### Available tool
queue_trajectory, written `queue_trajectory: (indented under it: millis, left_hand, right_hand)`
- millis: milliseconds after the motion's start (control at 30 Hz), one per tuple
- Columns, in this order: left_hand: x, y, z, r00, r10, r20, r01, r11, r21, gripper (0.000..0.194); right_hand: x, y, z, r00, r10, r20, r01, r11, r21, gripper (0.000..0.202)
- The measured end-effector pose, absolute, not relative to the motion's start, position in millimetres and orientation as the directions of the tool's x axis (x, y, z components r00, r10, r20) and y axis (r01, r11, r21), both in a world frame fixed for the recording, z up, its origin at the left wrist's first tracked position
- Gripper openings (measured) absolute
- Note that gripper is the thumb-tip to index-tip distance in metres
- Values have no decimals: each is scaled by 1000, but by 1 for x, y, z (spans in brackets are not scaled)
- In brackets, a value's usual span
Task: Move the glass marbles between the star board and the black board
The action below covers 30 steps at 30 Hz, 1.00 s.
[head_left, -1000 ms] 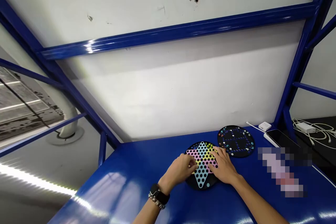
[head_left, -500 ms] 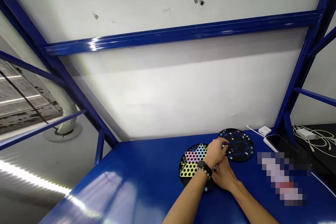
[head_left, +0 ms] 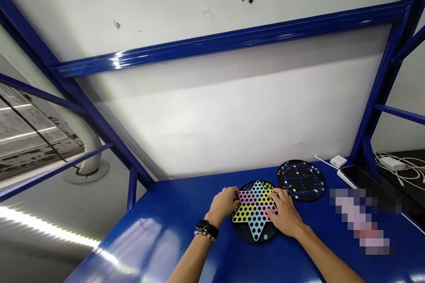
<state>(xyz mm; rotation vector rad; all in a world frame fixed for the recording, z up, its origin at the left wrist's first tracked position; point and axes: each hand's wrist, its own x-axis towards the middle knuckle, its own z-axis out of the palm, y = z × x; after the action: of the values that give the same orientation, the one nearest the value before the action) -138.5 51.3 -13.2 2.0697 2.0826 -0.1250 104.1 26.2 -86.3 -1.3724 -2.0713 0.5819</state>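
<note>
A round black Chinese checkers board (head_left: pixel 254 213) lies on the blue table, its holed star in blue, pink and yellow. Small marbles (head_left: pixel 267 185) sit in the rim sections around the star. At the board's left edge is my left hand (head_left: pixel 223 204), wearing a watch and a beaded bracelet. Its fingers curl over the rim by the pink point; what is between the tips is too small to make out. My right hand (head_left: pixel 286 213) lies over the right side, thumb and fingers apart, touching the pink and yellow points.
Behind and to the right lies a second round black board (head_left: pixel 301 180) with marbles along its edge. A white charger (head_left: pixel 338 161), a cable and a dark phone (head_left: pixel 361 177) are farther right, beside a blurred patch. Blue metal frame bars (head_left: pixel 232 40) stand around the table.
My left hand has moved left, from over the right part of the board to its left edge. My right hand has uncrossed from under it and spread on the right side. The view has shifted slightly.
</note>
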Motion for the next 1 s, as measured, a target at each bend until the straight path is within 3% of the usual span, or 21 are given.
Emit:
queue_trajectory:
  millis: [400, 800, 1000]
  left_hand:
    - [-113, 53, -7, -5, 968, -251, 984, -40, -173, 33]
    - [-128, 48, -9, 57, 957, -285, 977, -112, -181, 28]
    - [-120, 43, -10, 84, 960, -267, 963, -147, -227, 37]
  right_hand:
    - [106, 28, -86, -302, 929, 214, 671, 367, -645, 32]
    - [106, 27, -85, -306, 929, 207, 664, 364, -653, 30]
    - [106, 29, -89, -306, 927, 216, 676, 372, -637, 30]
